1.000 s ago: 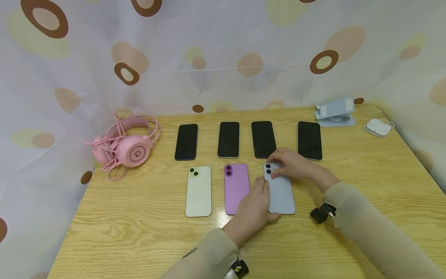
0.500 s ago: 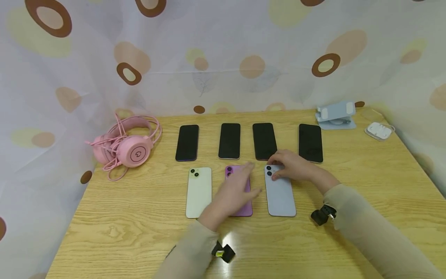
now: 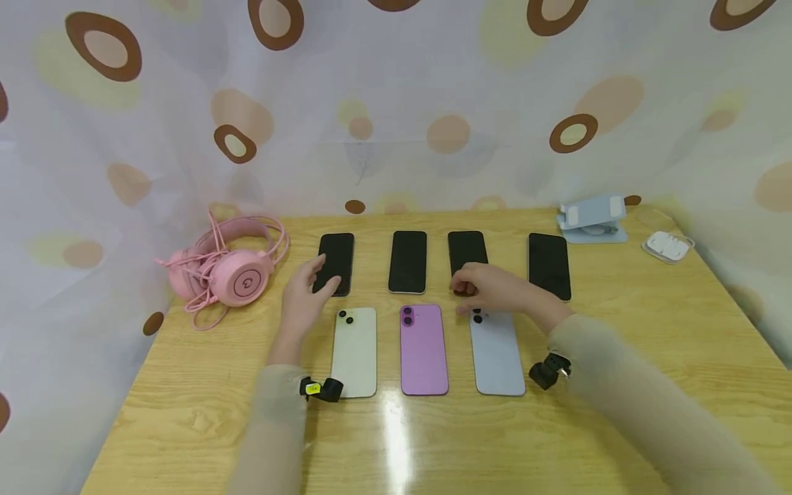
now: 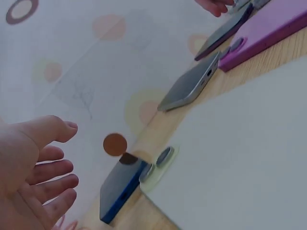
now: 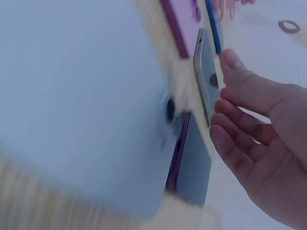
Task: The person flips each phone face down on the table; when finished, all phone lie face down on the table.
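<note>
My left hand (image 3: 304, 299) hovers at the leftmost black-screened phone (image 3: 340, 258), fingers spread and holding nothing. Beside that wrist lies a pale yellow-green phone (image 3: 355, 357), back up. A purple phone (image 3: 423, 354) sits in the middle of this front row, also back up. My right hand (image 3: 491, 287) is over the top end of the light blue phone (image 3: 498, 357), covering part of its camera corner. Its fingers (image 5: 240, 117) are loosely bent with nothing between them in the right wrist view. Just behind it is a partly hidden black-screened phone (image 3: 468, 249).
Two more screen-up phones lie in the back row, one in the middle (image 3: 408, 261) and one at the right (image 3: 549, 267). Pink headphones (image 3: 238, 271) occupy the left, a light blue folding stand (image 3: 592, 218) the back right. White earphones (image 3: 668, 245) lie near the right edge.
My left hand has left the light blue phone's side, crossed over the purple phone and reached the leftmost black-screened phone. My right hand has let go of the light blue phone and shifted slightly left.
</note>
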